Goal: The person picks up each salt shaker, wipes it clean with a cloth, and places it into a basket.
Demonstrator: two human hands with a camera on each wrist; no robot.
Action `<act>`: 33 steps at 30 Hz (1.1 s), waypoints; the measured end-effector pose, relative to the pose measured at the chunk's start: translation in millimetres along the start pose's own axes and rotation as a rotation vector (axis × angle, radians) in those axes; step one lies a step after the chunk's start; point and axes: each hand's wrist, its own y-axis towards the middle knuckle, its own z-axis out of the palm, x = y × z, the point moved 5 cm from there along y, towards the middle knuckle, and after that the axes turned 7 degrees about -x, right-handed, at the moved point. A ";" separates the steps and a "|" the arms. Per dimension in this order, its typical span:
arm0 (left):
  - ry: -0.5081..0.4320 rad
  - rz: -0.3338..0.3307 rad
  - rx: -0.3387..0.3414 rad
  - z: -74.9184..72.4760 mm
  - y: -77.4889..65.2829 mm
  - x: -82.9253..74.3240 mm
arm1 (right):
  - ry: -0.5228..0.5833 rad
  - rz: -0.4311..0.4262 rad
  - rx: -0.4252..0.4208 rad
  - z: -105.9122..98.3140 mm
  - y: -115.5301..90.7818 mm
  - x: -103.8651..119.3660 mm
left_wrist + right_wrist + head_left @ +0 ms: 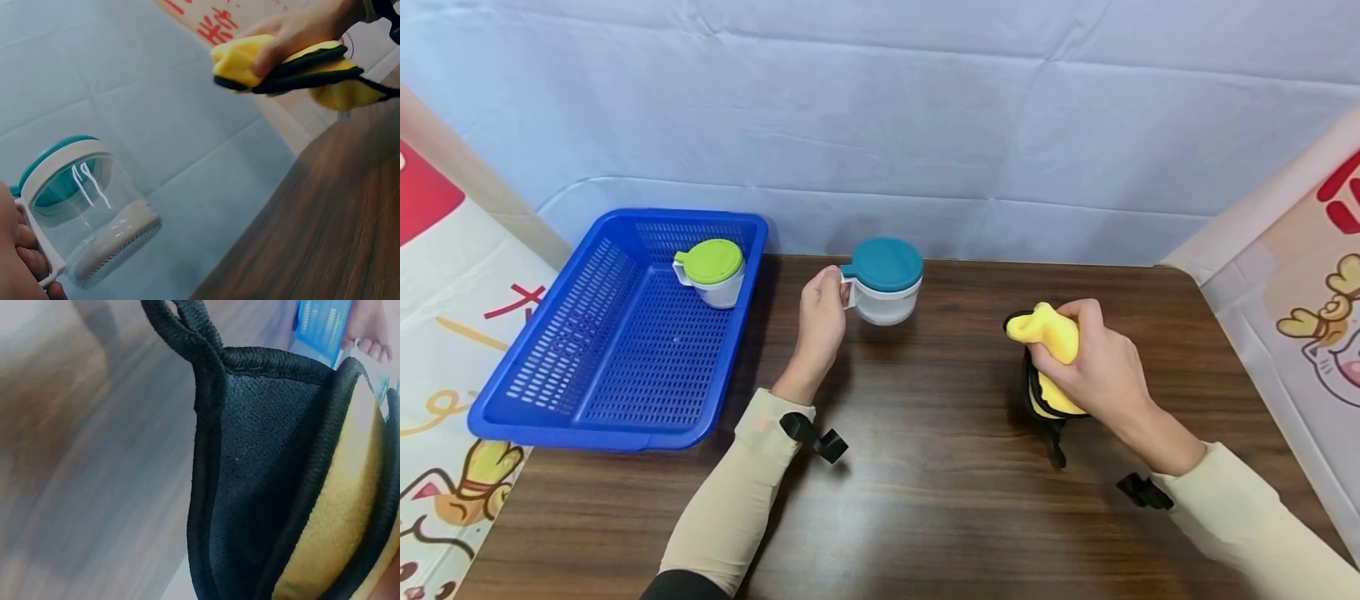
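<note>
My left hand (822,325) grips the white handle of a clear seasoning jar (886,307) with a teal lid (887,262). The lid is down on the jar. In the left wrist view, a pale layer shows at the bottom of the jar (119,231), which looks held up off the table. On the right, my right hand (1101,367) holds a bunched yellow cleaning cloth (1056,333) with dark edging. A dark loop hangs from the cloth's lower corner. The right wrist view shows the cloth's dark side (269,456) close up, while most of that hand is hidden there.
A blue plastic basket (730,367) stands on the left of the wooden table (940,483). Inside it, near the back right corner, sits a similar jar with a lime-green lid (713,261). A pale sheet (880,125) hangs behind the table, with printed sheets at both sides.
</note>
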 end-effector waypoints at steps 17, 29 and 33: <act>0.004 0.032 0.063 26.2 -21.2 -11.0 | 0.112 -0.101 -0.030 5.3 5.1 50.4; -0.008 0.066 0.135 46.2 -38.3 -20.2 | 0.172 -0.292 -0.035 13.5 13.2 95.0; -0.008 0.065 0.137 50.9 -42.2 -21.1 | 0.187 -0.339 -0.043 16.9 15.1 107.2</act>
